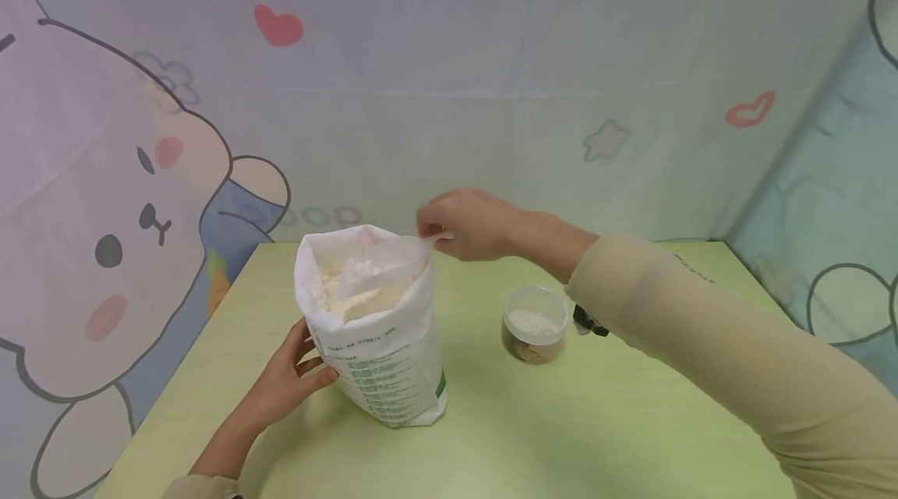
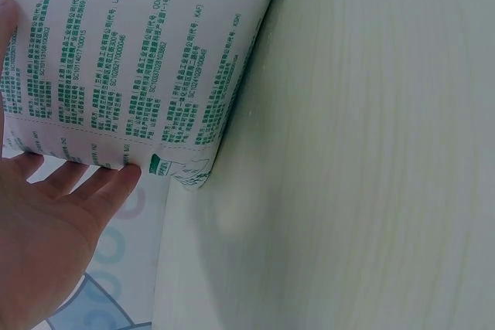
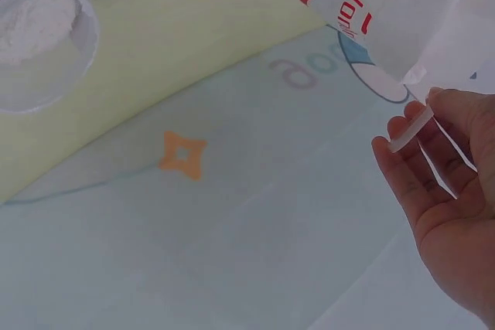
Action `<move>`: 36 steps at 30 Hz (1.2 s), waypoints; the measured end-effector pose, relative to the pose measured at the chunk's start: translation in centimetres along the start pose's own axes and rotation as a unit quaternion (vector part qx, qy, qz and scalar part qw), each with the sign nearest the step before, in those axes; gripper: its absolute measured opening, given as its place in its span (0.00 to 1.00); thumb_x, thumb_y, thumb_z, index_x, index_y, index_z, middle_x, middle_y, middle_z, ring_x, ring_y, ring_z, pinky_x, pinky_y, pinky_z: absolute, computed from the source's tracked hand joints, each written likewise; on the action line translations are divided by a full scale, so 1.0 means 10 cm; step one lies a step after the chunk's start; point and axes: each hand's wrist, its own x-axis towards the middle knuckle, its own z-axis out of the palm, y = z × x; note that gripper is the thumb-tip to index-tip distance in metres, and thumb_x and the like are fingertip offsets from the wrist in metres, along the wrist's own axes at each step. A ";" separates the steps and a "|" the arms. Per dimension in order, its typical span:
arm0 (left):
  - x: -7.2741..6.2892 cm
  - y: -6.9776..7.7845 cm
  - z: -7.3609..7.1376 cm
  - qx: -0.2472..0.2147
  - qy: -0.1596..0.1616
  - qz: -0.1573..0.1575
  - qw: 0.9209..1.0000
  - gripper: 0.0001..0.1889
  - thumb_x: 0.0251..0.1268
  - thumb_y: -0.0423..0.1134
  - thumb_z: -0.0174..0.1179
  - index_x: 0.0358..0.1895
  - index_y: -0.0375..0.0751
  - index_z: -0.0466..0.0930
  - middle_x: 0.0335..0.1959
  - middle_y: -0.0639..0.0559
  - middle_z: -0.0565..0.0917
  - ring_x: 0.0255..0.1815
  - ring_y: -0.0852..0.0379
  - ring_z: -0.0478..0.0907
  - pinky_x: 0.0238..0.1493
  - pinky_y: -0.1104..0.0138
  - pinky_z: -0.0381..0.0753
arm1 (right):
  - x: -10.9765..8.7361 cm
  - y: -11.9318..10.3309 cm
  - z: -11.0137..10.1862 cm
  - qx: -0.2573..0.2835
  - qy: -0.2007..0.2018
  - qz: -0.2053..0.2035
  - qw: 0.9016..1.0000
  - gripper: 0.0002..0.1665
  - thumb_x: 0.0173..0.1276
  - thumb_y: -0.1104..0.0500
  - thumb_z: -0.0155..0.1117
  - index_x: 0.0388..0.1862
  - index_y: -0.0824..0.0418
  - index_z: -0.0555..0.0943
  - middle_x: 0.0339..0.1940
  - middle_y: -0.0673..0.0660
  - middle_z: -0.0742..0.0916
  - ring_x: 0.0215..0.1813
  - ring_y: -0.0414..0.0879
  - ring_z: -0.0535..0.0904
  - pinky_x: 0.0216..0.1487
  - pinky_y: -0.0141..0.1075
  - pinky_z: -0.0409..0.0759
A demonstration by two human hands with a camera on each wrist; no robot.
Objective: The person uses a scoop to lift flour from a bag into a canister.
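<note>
A white woven bag [image 1: 389,374] of pale flour-like powder stands upright with its mouth rolled open. My left hand [image 1: 281,386] rests against its left side, thumb on the printed front. In the left wrist view, the spread fingertips [image 2: 128,175] touch the bag's edge. Above the rim, my right hand [image 1: 470,226] pinches the handle of a translucent scoop [image 1: 393,261]. White powder lies in the scoop, which is inside the bag's mouth. The right wrist view shows the handle end [image 3: 411,129] between thumb and fingers.
A clear round tub [image 1: 535,326] holding some white powder stands right of the bag, below my right forearm. Both are on a pale green table [image 1: 484,444]. A printed cloth backdrop [image 1: 491,54] rises behind the table and at its sides.
</note>
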 end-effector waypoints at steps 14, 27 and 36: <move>0.02 -0.01 0.00 -0.008 -0.006 0.004 1.000 0.45 0.58 0.34 0.63 0.72 0.45 0.41 0.69 0.43 0.54 0.67 0.39 0.55 0.55 0.79 0.70 | -0.08 0.12 -0.04 0.018 0.005 0.000 1.000 0.05 0.62 0.66 0.59 0.37 0.60 0.78 0.35 0.52 0.83 0.40 0.46 0.77 0.45 0.37 0.78; 0.02 0.02 0.00 -0.010 -0.010 0.010 1.000 0.44 0.58 0.33 0.62 0.72 0.44 0.42 0.69 0.43 0.54 0.59 0.76 0.59 0.55 0.79 0.70 | -0.33 0.28 -0.18 0.013 0.018 0.029 0.999 0.06 0.62 0.67 0.58 0.38 0.60 0.77 0.38 0.52 0.82 0.42 0.46 0.78 0.46 0.38 0.78; -0.01 0.02 -0.04 -0.003 -0.006 0.004 1.000 0.44 0.58 0.34 0.62 0.72 0.45 0.42 0.69 0.43 0.54 0.61 0.74 0.58 0.55 0.79 0.69 | -0.57 0.46 -0.23 0.001 0.034 0.055 0.998 0.05 0.61 0.67 0.59 0.37 0.61 0.76 0.36 0.53 0.82 0.41 0.47 0.78 0.45 0.40 0.78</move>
